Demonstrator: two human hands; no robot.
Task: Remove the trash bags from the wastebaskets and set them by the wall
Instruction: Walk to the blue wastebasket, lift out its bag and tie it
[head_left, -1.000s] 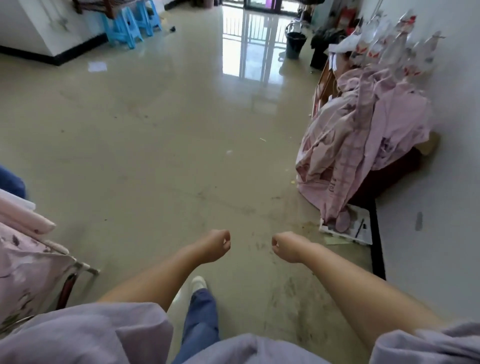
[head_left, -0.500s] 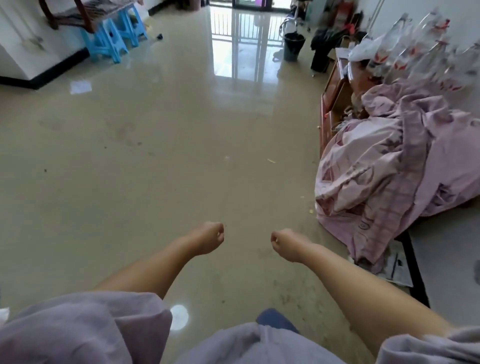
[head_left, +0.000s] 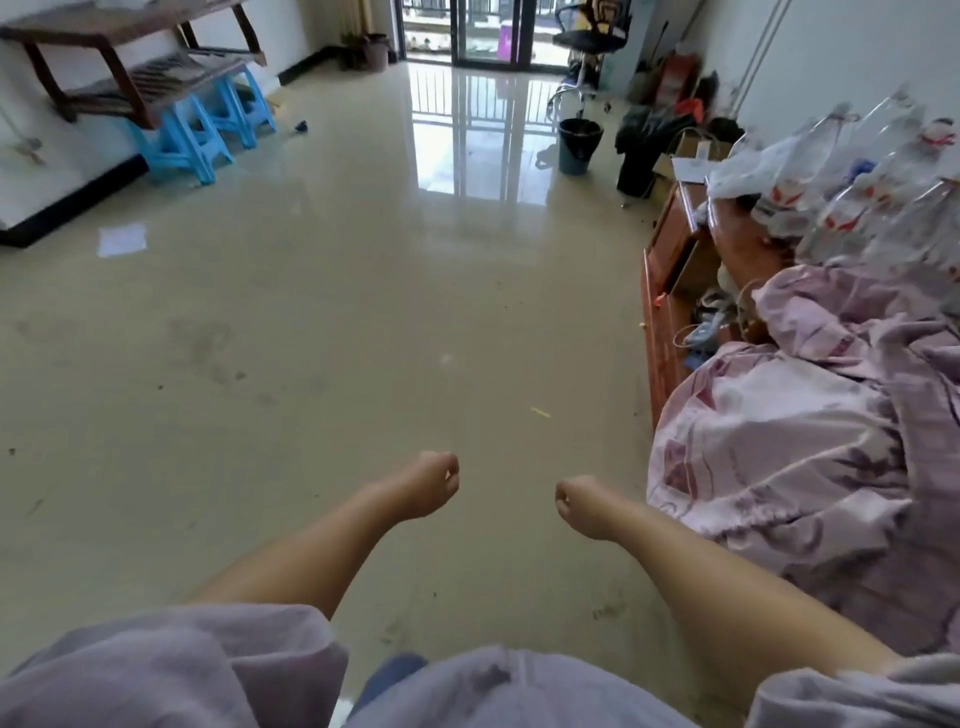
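A dark wastebasket (head_left: 580, 145) lined with a black bag stands far ahead on the glossy floor, near the balcony door. A second, brownish bin (head_left: 376, 52) sits at the far left of that door. A heap of black bags (head_left: 644, 148) lies to the right of the dark wastebasket, close to the wall. My left hand (head_left: 428, 491) and my right hand (head_left: 584, 506) are held out low in front of me as loose fists, side by side, with nothing in them. Both are far from the bins.
A low wooden cabinet (head_left: 670, 291) piled with pink bedding (head_left: 810, 421) and clear plastic bottles (head_left: 878, 182) runs along the right wall. Blue stools (head_left: 200, 135) under a wooden bench stand at the left wall. An office chair (head_left: 589, 41) stands by the door. A paper (head_left: 122, 239) lies on the floor.
The view has tilted up and advanced down the room, so the bedding has slid closer on the right and the far door and bins show. Both fists keep their pose.
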